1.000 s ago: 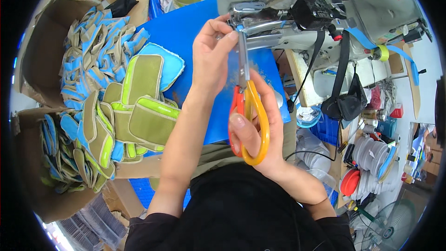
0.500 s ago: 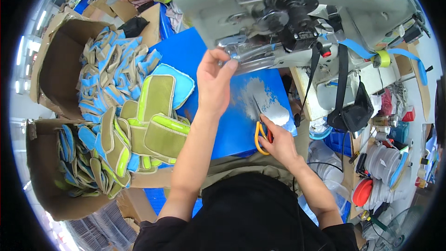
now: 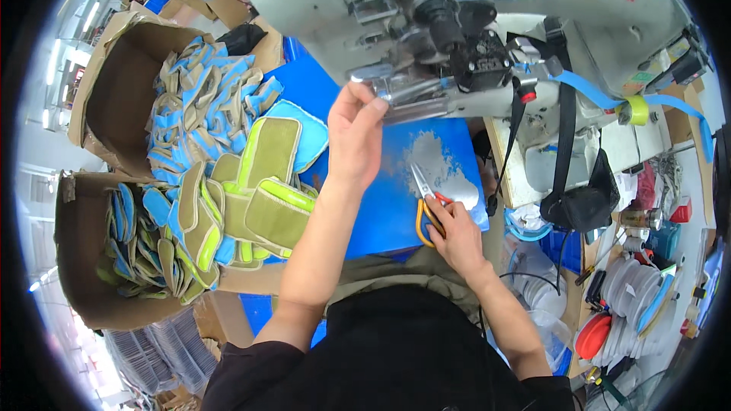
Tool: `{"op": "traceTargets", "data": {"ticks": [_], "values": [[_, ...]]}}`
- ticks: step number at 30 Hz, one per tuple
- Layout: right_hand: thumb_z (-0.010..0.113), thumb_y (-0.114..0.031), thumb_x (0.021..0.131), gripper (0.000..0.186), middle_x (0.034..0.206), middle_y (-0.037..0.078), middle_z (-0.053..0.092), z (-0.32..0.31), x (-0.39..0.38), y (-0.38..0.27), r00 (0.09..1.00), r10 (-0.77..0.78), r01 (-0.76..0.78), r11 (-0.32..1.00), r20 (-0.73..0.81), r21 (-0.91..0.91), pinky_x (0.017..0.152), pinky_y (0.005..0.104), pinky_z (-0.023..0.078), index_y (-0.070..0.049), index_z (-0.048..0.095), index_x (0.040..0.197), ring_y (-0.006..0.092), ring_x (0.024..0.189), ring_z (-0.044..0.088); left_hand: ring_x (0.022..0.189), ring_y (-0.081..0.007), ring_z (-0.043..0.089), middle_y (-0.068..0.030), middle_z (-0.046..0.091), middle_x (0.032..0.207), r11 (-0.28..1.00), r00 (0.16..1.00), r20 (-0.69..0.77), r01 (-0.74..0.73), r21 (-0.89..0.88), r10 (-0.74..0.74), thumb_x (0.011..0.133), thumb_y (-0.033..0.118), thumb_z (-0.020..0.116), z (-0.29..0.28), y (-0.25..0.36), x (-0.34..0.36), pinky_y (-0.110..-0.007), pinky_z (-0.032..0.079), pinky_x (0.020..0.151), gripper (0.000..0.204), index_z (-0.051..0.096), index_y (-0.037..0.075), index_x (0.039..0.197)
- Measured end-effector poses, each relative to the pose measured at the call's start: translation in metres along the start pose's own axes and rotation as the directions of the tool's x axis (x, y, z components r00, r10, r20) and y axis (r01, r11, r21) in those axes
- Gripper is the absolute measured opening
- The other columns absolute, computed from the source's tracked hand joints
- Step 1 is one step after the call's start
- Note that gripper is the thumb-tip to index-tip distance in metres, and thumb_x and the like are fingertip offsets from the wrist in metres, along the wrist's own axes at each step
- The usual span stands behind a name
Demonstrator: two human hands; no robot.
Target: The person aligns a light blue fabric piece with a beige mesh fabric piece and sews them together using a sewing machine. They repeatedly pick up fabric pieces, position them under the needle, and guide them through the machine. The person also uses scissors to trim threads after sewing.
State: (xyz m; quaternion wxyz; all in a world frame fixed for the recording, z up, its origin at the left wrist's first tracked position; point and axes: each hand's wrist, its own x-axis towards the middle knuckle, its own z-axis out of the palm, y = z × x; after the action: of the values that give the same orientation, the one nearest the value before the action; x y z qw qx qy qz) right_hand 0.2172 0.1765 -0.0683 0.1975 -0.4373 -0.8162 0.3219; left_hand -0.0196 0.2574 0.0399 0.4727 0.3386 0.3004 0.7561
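My left hand (image 3: pixel 354 133) is raised at the needle area of the grey sewing machine (image 3: pixel 426 38), its fingertips pinched on a clear piece (image 3: pixel 403 95) under the machine head. My right hand (image 3: pixel 457 232) rests low on the blue table mat (image 3: pixel 388 205) and holds orange-handled scissors (image 3: pixel 423 202), blades pointing away from me. A stack of olive and lime padded shoe pieces (image 3: pixel 263 190) lies to the left of my left forearm.
Two open cardboard boxes (image 3: pixel 114 99) (image 3: pixel 84 259) at the left hold several blue and olive padded pieces. A black strap and pouch (image 3: pixel 582 198) hang at the machine's right. Spools, red and white discs (image 3: pixel 617 312) and tools crowd the right side.
My right hand has dropped from near the needle to the mat with the scissors. My left hand stays up at the needle area. The view has tilted closer to the machine.
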Motion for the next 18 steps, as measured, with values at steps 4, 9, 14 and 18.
{"op": "traceTargets", "data": {"ticks": [4,9,14,18], "values": [[0.078,-0.012,0.084,0.057,0.11,0.013,0.054,-0.004,0.0,-0.006,0.999,0.034,-0.034,0.999,0.002,0.011,0.082,0.0416,0.053,-0.014,0.062,0.139,0.0313,0.096,0.061,0.111,-0.0166,0.054,-0.007,0.058,0.121,0.998,0.999,-0.019,0.03,-0.059,-0.032,0.089,0.002,0.068,-0.005,-0.002,-0.002,-0.033,0.04,0.1,0.016,0.06,0.008,0.101],[0.08,-0.01,0.082,0.055,0.12,0.015,0.053,-0.006,0.0,0.001,0.999,0.033,-0.033,0.999,-0.006,-0.011,0.089,0.041,0.053,-0.01,0.064,0.135,0.0328,0.102,0.061,0.131,-0.0263,0.052,-0.0171,0.052,0.143,0.95,0.986,-0.037,-0.145,0.278,0.161,0.086,0.002,0.066,-0.01,0.024,-0.045,-0.043,0.039,0.112,0.033,0.062,0.003,0.119],[0.077,-0.006,0.085,0.052,0.116,0.015,0.061,0.016,-0.014,0.025,0.993,0.08,-0.067,0.989,-0.09,0.135,0.084,0.0379,0.054,-0.006,0.064,0.135,0.0296,0.097,0.064,0.121,-0.0305,0.059,-0.0203,0.059,0.136,0.746,0.833,0.34,-0.546,0.381,0.436,0.088,0.003,0.062,0.054,0.11,-0.133,-0.044,0.047,0.102,0.034,0.063,-0.001,0.122],[0.075,0.002,0.084,0.04,0.103,0.012,0.067,0.009,-0.042,0.009,0.99,-0.115,0.129,0.974,-0.083,0.186,0.076,0.0338,0.053,-0.002,0.07,0.124,0.0218,0.082,0.063,0.111,-0.031,0.063,-0.0195,0.063,0.127,0.748,0.739,0.483,-0.623,0.227,0.469,0.091,0.008,0.061,0.065,0.149,-0.161,-0.043,0.05,0.095,0.026,0.065,0.001,0.115]]}}
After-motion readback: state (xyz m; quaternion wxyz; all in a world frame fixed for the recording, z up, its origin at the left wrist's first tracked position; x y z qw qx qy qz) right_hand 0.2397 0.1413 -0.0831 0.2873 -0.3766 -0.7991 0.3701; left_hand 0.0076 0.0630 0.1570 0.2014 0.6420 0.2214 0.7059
